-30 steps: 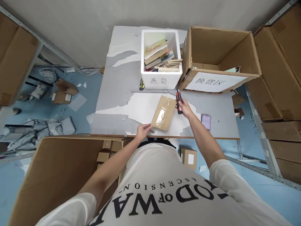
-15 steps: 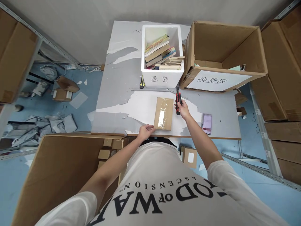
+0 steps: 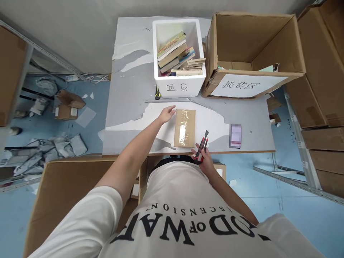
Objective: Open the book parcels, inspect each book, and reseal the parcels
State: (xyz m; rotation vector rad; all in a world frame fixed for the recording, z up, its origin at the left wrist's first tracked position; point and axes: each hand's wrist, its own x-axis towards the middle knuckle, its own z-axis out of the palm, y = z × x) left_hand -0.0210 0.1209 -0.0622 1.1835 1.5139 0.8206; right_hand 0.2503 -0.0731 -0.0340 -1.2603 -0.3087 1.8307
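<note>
A small taped cardboard parcel (image 3: 184, 128) lies flat on the table in front of me, clear tape shining along its middle. My left hand (image 3: 167, 114) is just off its upper left corner, fingers apart and holding nothing. By the parcel's lower right corner, my right hand (image 3: 205, 160) grips a red and black utility knife (image 3: 202, 147), its tip pointing up and away from me. Whether the right fingertips touch the parcel I cannot tell.
Behind the parcel stands a white foam box (image 3: 178, 87) holding several books. Right of it is a large open cardboard box (image 3: 258, 39) with a handwritten label. A yellow and black cutter (image 3: 157, 92) and a phone (image 3: 235, 136) lie on the table (image 3: 126, 89). A big carton (image 3: 80, 193) stands at my left.
My left hand has moved from the parcel's lower left corner up to its upper left. My right hand has drawn the utility knife down toward the table's near edge.
</note>
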